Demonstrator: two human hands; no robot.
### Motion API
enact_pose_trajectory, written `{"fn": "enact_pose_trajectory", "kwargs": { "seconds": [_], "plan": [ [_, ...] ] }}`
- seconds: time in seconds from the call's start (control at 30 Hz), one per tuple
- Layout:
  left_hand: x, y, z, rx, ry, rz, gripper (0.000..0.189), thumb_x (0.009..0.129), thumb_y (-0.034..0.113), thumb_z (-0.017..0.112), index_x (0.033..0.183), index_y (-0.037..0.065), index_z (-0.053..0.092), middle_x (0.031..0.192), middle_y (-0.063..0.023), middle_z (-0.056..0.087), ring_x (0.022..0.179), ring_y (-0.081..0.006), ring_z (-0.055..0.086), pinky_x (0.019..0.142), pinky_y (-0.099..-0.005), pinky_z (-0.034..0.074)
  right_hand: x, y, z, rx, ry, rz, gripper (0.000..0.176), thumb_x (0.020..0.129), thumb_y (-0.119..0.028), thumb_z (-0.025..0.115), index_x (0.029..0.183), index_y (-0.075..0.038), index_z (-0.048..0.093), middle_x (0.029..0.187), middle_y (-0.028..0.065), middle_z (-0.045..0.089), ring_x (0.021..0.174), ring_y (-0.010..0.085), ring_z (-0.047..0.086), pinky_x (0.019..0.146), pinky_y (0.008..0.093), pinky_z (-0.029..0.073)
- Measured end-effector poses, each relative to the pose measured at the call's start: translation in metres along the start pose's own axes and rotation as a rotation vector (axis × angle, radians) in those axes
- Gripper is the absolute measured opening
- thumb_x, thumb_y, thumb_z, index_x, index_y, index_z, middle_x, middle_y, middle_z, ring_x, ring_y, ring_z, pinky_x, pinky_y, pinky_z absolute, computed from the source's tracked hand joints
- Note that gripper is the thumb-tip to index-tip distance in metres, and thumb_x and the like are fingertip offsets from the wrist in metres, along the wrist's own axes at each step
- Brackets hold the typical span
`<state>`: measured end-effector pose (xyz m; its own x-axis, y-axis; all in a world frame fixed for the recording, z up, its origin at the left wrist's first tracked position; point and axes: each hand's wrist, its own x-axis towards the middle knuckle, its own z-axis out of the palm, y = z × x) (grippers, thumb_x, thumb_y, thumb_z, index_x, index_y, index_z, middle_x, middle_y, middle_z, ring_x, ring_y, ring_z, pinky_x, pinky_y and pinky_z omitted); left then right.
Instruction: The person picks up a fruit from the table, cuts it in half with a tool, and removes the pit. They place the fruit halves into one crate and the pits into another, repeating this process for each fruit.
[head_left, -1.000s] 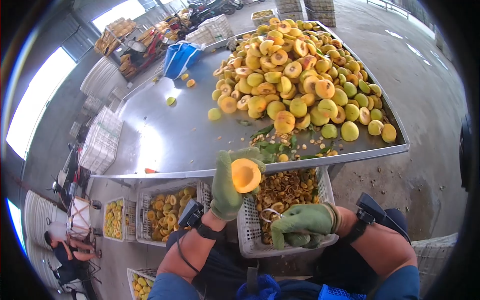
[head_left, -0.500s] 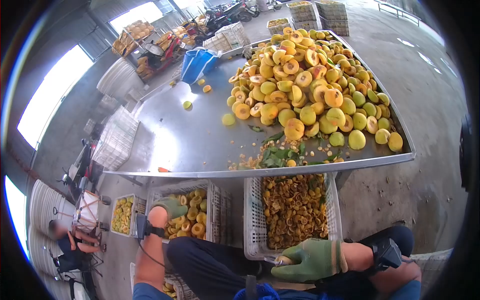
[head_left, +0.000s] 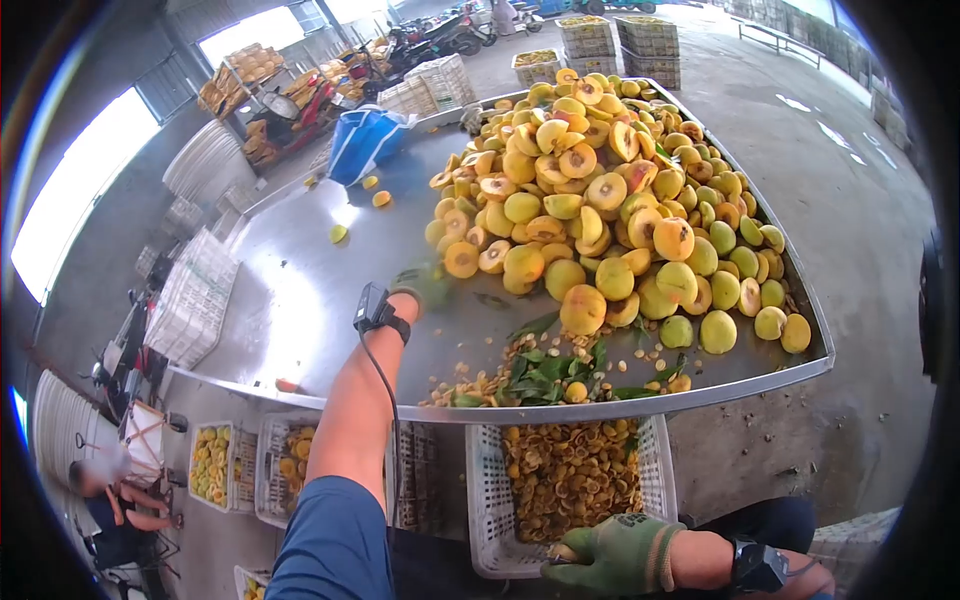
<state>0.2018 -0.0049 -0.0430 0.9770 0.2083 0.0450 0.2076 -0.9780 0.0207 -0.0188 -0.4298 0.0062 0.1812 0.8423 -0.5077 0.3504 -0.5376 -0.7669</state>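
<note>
My left hand (head_left: 425, 288), in a green glove, is stretched over the metal table (head_left: 300, 340) just left of the fruit pile (head_left: 560, 180); motion blur hides its fingers. Near the front rim of a white crate (head_left: 480, 500), my right hand (head_left: 610, 553), also gloved in green, is closed around a small tool (head_left: 560, 556) that is mostly hidden in the fist. That crate holds pits and scraps (head_left: 565, 480). Green leaves (head_left: 545, 375) and scattered pits lie on the table's front part, below the pile of halved and whole yellow-green fruit.
Crates of fruit (head_left: 225, 465) stand on the floor at the left. A blue bag (head_left: 360, 145) rests on the table's far left part, near a few loose fruit pieces. A person (head_left: 120, 505) sits at the far left. Stacked crates (head_left: 588, 42) stand behind the table.
My left hand has moved from the fruit crate below up over the table, towards the pile. My right hand stays near the scrap crate. The view has shifted, showing the table lower.
</note>
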Motion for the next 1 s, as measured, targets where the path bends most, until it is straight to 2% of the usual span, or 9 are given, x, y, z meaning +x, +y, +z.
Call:
{"fn": "enact_pose_trajectory", "kwargs": {
  "seconds": [0.1, 0.2, 0.3, 0.47, 0.6, 0.63, 0.77, 0.87, 1.0],
  "plan": [
    [0.014, -0.041, 0.03, -0.348, -0.083, 0.153, 0.056, 0.094, 0.048, 0.062, 0.127, 0.003, 0.064, 0.105, -0.0154, 0.072, 0.089, -0.029, 0.071, 0.072, -0.0392, 0.056, 0.016, 0.04, 0.015, -0.305, 0.482, -0.569, 0.03, 0.099, -0.038, 0.065, 0.111, -0.011, 0.069, 0.082, 0.0115, 0.071, 0.078, 0.0236, 0.071, 0.068, 0.0367, 0.055],
    [-0.029, -0.027, -0.004, -1.205, -0.338, -0.258, 0.054, 0.104, 0.054, 0.048, 0.12, 0.007, 0.068, 0.082, -0.0074, 0.071, 0.054, -0.0111, 0.062, 0.042, -0.0215, 0.042, 0.01, 0.007, -0.03, 0.346, 0.45, -0.049, 0.032, 0.097, -0.038, 0.065, 0.099, -0.006, 0.067, 0.082, 0.0141, 0.073, 0.078, 0.0327, 0.072, 0.074, 0.0428, 0.055],
    [-0.098, 0.019, -0.037, -1.469, -0.418, -0.122, 0.059, 0.106, 0.055, 0.044, 0.126, 0.004, 0.066, 0.087, -0.0075, 0.073, 0.057, -0.0117, 0.063, 0.044, -0.0223, 0.045, 0.028, 0.001, -0.052, 0.492, 0.67, -0.068, 0.02, 0.095, -0.025, 0.07, 0.092, -0.006, 0.064, 0.065, 0.0089, 0.063, 0.061, 0.0127, 0.062, 0.061, 0.0362, 0.052],
    [-0.174, 0.09, -0.06, -1.477, -0.535, 0.061, 0.063, 0.106, 0.056, 0.043, 0.135, 0.002, 0.061, 0.099, -0.0081, 0.074, 0.073, -0.0153, 0.071, 0.06, -0.0253, 0.058, 0.059, 0.007, -0.074, 0.194, 0.938, -0.225, 0.021, 0.093, -0.022, 0.067, 0.09, -0.003, 0.061, 0.067, 0.0166, 0.063, 0.062, 0.0291, 0.067, 0.06, 0.0424, 0.051],
    [-0.194, 0.122, -0.042, -1.488, -0.403, 0.15, 0.056, 0.108, 0.047, 0.045, 0.136, 0.001, 0.059, 0.125, -0.0117, 0.068, 0.107, -0.021, 0.069, 0.086, -0.0341, 0.06, 0.064, 0.017, -0.081, 0.209, 0.821, -0.143, 0.03, 0.093, -0.031, 0.062, 0.096, -0.002, 0.064, 0.086, 0.025, 0.07, 0.083, 0.0453, 0.069, 0.074, 0.0513, 0.054],
    [-0.192, 0.124, -0.041, -1.098, -0.126, 0.514, 0.043, 0.103, 0.026, 0.062, 0.136, 0.0, 0.057, 0.128, -0.0115, 0.067, 0.112, -0.0222, 0.067, 0.093, -0.0362, 0.058, 0.064, 0.021, -0.081, 0.163, 0.802, -0.135, 0.03, 0.094, -0.032, 0.063, 0.096, -0.001, 0.063, 0.087, 0.0256, 0.07, 0.086, 0.0451, 0.069, 0.076, 0.0523, 0.054],
    [-0.195, 0.144, -0.046, -1.518, -0.384, 0.149, 0.052, 0.087, 0.003, 0.076, 0.135, 0.001, 0.057, 0.128, -0.0105, 0.067, 0.112, -0.022, 0.067, 0.095, -0.0368, 0.057, 0.063, 0.024, -0.079, 0.051, 0.829, -0.063, 0.031, 0.095, -0.033, 0.063, 0.1, -0.002, 0.061, 0.09, 0.0257, 0.07, 0.087, 0.045, 0.069, 0.077, 0.0522, 0.054],
    [-0.197, 0.144, -0.035, -1.345, -0.234, 0.284, 0.055, 0.082, 0.0, 0.079, 0.133, 0.001, 0.059, 0.126, -0.0109, 0.068, 0.11, -0.0223, 0.067, 0.093, -0.0372, 0.057, 0.069, 0.027, -0.078, 0.012, 0.872, -0.033, 0.031, 0.095, -0.032, 0.063, 0.102, -0.002, 0.059, 0.09, 0.0252, 0.069, 0.085, 0.0452, 0.068, 0.074, 0.0525, 0.053],
    [-0.192, 0.15, -0.032, -1.726, -0.468, -0.123, 0.047, 0.086, 0.004, 0.077, 0.13, 0.0, 0.062, 0.121, -0.0121, 0.069, 0.105, -0.0245, 0.068, 0.091, -0.0379, 0.057, 0.08, 0.028, -0.07, -0.028, 0.908, 0.013, 0.029, 0.096, -0.029, 0.062, 0.102, -0.001, 0.055, 0.086, 0.0251, 0.067, 0.081, 0.0457, 0.067, 0.069, 0.054, 0.052]
  ]
}}
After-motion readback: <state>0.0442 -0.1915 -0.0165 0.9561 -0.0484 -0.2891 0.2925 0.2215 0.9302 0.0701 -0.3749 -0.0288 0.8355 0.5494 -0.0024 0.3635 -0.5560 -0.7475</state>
